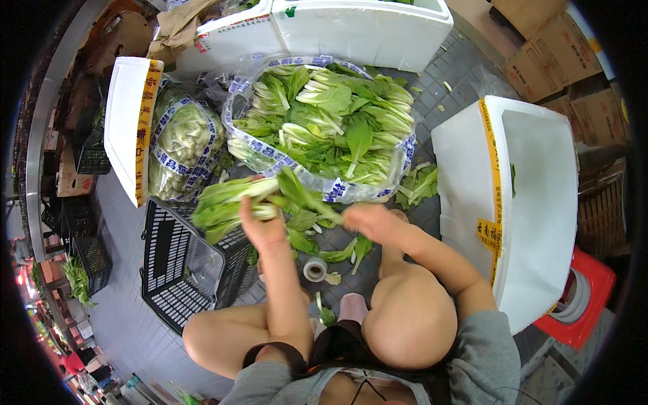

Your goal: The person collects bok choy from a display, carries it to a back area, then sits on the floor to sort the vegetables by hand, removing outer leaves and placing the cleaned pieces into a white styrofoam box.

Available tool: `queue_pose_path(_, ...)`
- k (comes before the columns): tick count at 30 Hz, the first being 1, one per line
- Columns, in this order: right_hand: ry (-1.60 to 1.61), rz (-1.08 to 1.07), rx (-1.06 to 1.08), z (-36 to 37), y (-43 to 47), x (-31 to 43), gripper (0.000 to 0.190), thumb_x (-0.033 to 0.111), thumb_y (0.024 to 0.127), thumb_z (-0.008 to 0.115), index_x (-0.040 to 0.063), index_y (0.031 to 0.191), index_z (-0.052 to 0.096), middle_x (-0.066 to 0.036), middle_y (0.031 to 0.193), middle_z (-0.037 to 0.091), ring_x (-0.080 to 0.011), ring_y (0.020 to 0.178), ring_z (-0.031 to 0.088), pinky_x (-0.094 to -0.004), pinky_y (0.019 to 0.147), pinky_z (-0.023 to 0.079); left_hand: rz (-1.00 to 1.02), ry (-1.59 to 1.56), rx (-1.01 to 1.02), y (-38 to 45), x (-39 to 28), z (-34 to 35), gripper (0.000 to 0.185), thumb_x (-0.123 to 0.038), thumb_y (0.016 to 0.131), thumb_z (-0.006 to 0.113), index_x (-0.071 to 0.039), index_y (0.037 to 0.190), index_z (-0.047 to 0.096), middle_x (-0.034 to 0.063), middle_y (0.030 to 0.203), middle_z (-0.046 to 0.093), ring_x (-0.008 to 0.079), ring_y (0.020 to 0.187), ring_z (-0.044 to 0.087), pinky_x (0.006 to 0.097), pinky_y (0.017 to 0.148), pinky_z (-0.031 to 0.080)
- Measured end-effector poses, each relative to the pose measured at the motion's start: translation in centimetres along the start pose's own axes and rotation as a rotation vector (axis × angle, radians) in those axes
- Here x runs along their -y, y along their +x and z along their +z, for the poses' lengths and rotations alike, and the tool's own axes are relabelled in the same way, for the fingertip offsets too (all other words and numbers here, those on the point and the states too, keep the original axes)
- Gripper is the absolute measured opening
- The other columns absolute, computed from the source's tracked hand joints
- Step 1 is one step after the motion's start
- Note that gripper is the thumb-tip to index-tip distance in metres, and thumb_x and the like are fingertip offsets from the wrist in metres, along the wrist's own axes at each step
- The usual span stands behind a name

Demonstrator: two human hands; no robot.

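My left hand (264, 227) grips a bunch of leafy greens with pale stems (223, 205), its leaves pointing left over the rim of a black plastic basket (223, 263). My right hand (372, 221) has hold of the stem end of a single blurred green leaf (304, 197), which reaches across to the bunch. Beyond both hands lies a large open clear plastic bag (364, 191), packed with more of the same greens (324, 121). Loose leaves (304, 240) are scattered on the tiles beneath my hands. A roll of tape (315, 270) rests between my feet.
A white foam box (466, 197) stands at my right, beside a red plastic stool (582, 309). Further foam boxes (364, 38) line the far side. To the left are a wrapped bag of pale vegetables (185, 144) and a foam lid or panel (124, 126). Cardboard boxes (552, 61) sit far right.
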State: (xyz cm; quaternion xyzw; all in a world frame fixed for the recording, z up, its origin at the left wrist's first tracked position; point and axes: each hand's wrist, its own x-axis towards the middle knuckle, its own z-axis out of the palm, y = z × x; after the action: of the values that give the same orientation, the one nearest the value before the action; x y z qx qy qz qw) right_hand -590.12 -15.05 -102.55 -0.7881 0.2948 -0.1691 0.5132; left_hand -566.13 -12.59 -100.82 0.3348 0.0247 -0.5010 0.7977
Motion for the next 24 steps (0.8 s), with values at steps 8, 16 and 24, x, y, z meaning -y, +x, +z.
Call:
queue_pose_path(8,0.179,0.461,-0.661,-3.3,6.0,-7.7,0.028,0.017,0.078,0.061,0.002,0.102,0.058,-0.016,0.089,0.061,-0.0283,0.081,0.059,-0.0356,0.073,0.047,-0.118,-0.161,0.171,1.4,-1.8,-3.5,0.049,-0.021,0.078,0.065,-0.006,0.12,0.045,0.0095,0.099,0.056,0.0225,0.093,0.055,0.0419,0.091,0.041)
queue_pose_path(16,-0.582,0.717,-0.5,-13.4,7.3,-17.9,0.058,0.018,0.062,0.073,0.004,0.113,0.05,-0.016,0.106,0.052,-0.0345,0.102,0.049,-0.041,0.085,0.043,-0.441,-0.052,0.151,-0.3,5.8,-2.7,0.054,-0.015,0.078,0.063,-0.007,0.126,0.04,0.0084,0.098,0.054,0.0211,0.089,0.053,0.0362,0.075,0.051)
queue_pose_path(24,-0.793,0.486,-0.42,-14.3,5.9,-16.4,0.034,0.021,0.062,0.069,0.001,0.087,0.057,-0.014,0.087,0.061,-0.033,0.083,0.058,-0.041,0.07,0.046,-0.471,0.025,0.086,-0.8,6.3,-1.4,0.045,-0.011,0.077,0.063,-0.007,0.118,0.046,0.01,0.097,0.056,0.0243,0.089,0.055,0.0394,0.079,0.049)
